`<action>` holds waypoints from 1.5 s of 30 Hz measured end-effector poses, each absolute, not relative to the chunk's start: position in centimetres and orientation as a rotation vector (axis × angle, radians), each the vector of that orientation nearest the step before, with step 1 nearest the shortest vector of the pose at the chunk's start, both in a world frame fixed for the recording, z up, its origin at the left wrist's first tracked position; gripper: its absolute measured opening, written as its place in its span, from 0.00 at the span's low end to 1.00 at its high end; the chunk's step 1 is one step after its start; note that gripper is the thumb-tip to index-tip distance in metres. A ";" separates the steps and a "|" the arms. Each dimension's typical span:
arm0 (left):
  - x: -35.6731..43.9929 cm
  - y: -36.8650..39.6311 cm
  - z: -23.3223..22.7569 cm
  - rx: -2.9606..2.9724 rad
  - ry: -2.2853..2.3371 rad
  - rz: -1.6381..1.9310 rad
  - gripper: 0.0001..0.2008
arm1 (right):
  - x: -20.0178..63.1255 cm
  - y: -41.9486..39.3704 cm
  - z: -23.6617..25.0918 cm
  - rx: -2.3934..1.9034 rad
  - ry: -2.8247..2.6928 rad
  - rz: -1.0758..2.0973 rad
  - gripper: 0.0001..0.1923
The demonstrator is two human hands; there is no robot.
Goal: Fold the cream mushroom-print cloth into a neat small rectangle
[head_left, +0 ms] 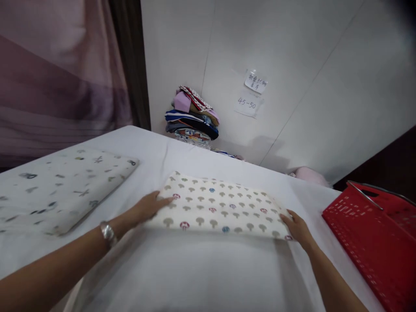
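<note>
At the cloth — hands wide apart

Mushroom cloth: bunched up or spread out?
Spread out: the cloth lies smooth between left hand and right hand. Layers beneath: cannot tell.

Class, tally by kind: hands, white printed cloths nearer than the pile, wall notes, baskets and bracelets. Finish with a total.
Hands: 2 (left hand, right hand)
Cloths: 2 (mushroom cloth, left cloth)
Notes: 2 (upper note, lower note)
Baskets: 1 (red basket)
Bracelets: 1 (silvery bracelet)
Total: 8
</note>
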State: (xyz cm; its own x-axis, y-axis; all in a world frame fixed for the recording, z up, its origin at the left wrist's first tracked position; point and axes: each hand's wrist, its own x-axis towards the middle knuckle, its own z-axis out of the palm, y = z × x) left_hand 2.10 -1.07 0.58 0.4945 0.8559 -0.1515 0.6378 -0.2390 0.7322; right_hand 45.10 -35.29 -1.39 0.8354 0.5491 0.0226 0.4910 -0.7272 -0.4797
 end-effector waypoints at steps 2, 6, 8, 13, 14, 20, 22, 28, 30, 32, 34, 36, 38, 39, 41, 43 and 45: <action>0.1 -4.8 0.0 1.903 1.092 0.250 0.28 | 45.0 -38.6 -2.3 -2.547 -0.749 0.194 0.30; -2.4 -9.4 -0.5 1.848 1.228 0.176 0.35 | 43.7 -41.8 -3.8 -2.710 -0.737 0.181 0.33; -2.7 -10.0 0.0 1.858 1.317 0.192 0.37 | 42.6 -41.2 -3.7 -2.745 -0.849 -0.011 0.34; -2.7 -11.1 1.8 2.000 1.324 0.293 0.28 | 37.3 -36.3 -1.3 -2.387 -1.364 -0.400 0.28; -2.8 -11.5 1.9 1.999 1.334 0.307 0.27 | 35.6 -35.3 -0.9 -2.305 -1.463 -0.372 0.26; -4.4 -14.2 1.2 1.906 1.397 0.306 0.24 | 25.8 -31.4 -1.9 -2.082 -1.965 -0.120 0.24; -4.9 -14.9 0.8 1.907 1.401 0.284 0.23 | 24.3 -31.0 -3.0 -2.071 -2.070 -0.113 0.24; -6.3 -15.8 -0.3 1.946 1.334 0.390 0.23 | 24.4 -31.4 -4.4 -2.052 -2.096 -0.150 0.25; -6.6 -15.7 -0.5 1.984 1.333 0.433 0.24 | 24.6 -31.6 -4.5 -2.046 -2.089 -0.139 0.25; -6.7 -15.6 -0.6 2.004 1.311 0.468 0.25 | 24.7 -31.7 -4.5 -2.048 -2.074 -0.096 0.25; -6.6 -15.5 -0.5 1.970 1.273 0.502 0.23 | 24.6 -31.6 -4.1 -2.059 -2.042 -0.017 0.25; -6.4 -15.6 -0.3 1.881 1.220 0.532 0.20 | 24.3 -31.3 -3.3 -2.064 -2.005 0.094 0.25; -6.2 -15.7 -0.1 1.766 1.156 0.550 0.19 | 23.6 -30.6 -2.0 -2.052 -1.978 0.188 0.25; -6.1 -15.8 -0.1 1.708 1.127 0.554 0.19 | 23.1 -30.2 -1.5 -2.039 -1.975 0.216 0.25; -6.0 -16.0 -0.2 1.629 1.076 0.557 0.19 | 21.8 -29.3 -0.6 -2.007 -2.005 0.251 0.26; -6.0 -16.2 -0.5 1.667 1.089 0.549 0.19 | 20.5 -28.5 -0.5 -1.968 -2.083 0.287 0.28; -6.3 -16.1 -0.9 1.835 1.167 0.537 0.19 | 19.5 -28.0 -1.0 -1.943 -2.167 0.318 0.31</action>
State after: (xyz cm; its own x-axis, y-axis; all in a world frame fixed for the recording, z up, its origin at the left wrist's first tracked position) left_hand -6.29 -16.11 -0.90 0.4671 0.8796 -0.0900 0.5033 -0.1808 0.8450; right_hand 19.48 -27.99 -1.03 -0.1064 0.9942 0.0144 0.9481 0.1058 -0.2999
